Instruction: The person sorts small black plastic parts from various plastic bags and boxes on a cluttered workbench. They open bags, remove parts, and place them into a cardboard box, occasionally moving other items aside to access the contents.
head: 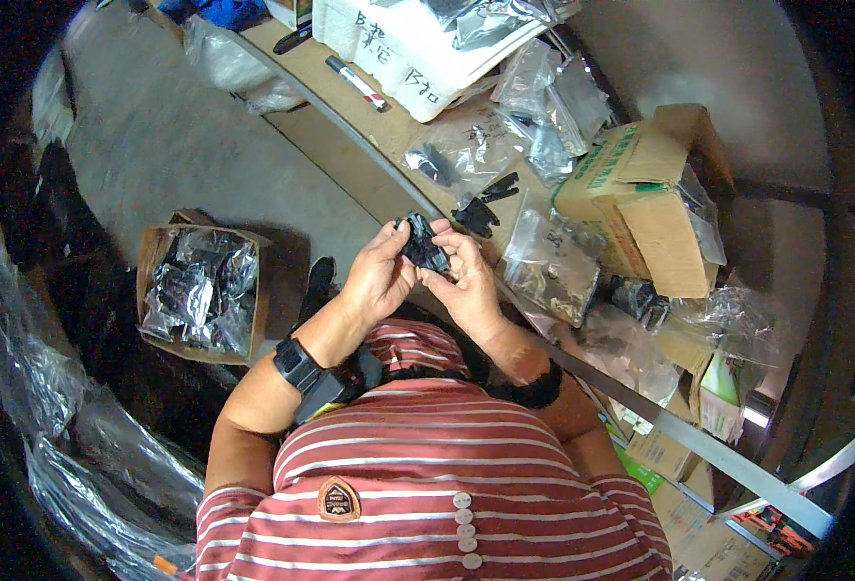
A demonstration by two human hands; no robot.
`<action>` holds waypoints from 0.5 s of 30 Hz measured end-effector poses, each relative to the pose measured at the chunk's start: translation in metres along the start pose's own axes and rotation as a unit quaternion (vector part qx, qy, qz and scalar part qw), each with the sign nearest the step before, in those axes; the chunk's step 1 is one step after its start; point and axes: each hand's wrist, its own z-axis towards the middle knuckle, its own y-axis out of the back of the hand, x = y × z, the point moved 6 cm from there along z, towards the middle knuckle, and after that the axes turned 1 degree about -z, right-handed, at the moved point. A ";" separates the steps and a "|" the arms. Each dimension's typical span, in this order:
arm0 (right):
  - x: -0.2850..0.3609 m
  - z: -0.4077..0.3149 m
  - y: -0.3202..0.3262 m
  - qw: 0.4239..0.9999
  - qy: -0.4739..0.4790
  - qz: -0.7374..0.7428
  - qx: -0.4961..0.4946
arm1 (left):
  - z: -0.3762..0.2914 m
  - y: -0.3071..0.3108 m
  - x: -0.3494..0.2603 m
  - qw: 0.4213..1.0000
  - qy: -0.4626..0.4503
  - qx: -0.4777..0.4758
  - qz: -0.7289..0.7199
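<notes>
Between my two hands is a bundle of small black parts (426, 247), dark and shiny, their exact kind too small to tell. My left hand (384, 270) grips its left side, thumb on top. From the right, my right hand (462, 272) pinches the bundle's other side with thumb and fingers. The bundle is held over the near edge of a workbench. Just beyond my right hand, more loose black parts (477, 216) lie on the bench. A clear plastic bag (547, 265) with writing and small pieces inside lies right of them.
On the bench stand a white foam box (391, 62) and an open cardboard carton (627, 189). A marker pen (356, 83) lies by the foam box, near more clear bags (471, 141). A cardboard box (199, 290) of bagged black parts sits low at left. A metal rail (689, 428) edges the right.
</notes>
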 end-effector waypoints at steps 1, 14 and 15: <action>-0.001 0.001 0.002 1.000 0.003 0.014 -0.003 | 0.005 0.008 0.003 1.000 0.004 0.004 0.010; -0.044 -0.017 0.032 0.965 -0.173 0.193 -0.041 | 0.012 0.033 0.013 0.989 0.073 -0.041 0.123; -0.047 -0.020 0.041 0.962 -0.187 0.190 -0.053 | 0.011 0.032 0.013 0.986 0.076 -0.056 0.138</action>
